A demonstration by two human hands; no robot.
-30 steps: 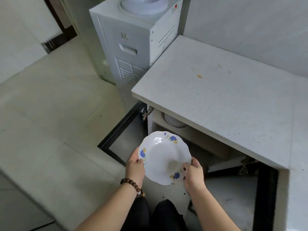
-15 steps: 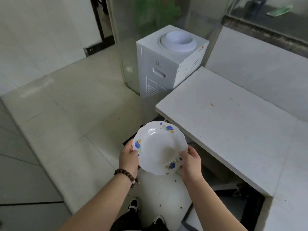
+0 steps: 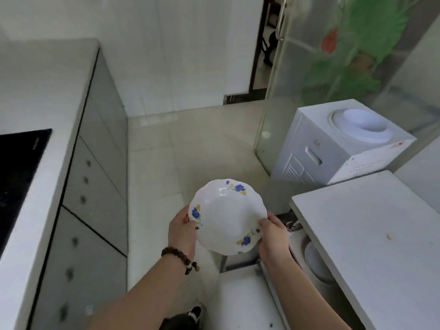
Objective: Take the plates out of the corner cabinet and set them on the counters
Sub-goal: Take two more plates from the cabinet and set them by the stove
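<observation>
Gripping a floral plate (image 3: 228,216) level by opposite rims, the left hand (image 3: 182,231) and right hand (image 3: 273,238) carry it between two tabletops (image 3: 371,234), likely to steady it.

Soft daylight, motion blur, bowed edges.

You are not getting any readable text here. At about two o'clock, the white water dispenser (image 3: 333,151) is showing a small dark mark on its front and a red sticker on its top corner, both too blurred to read.
</observation>
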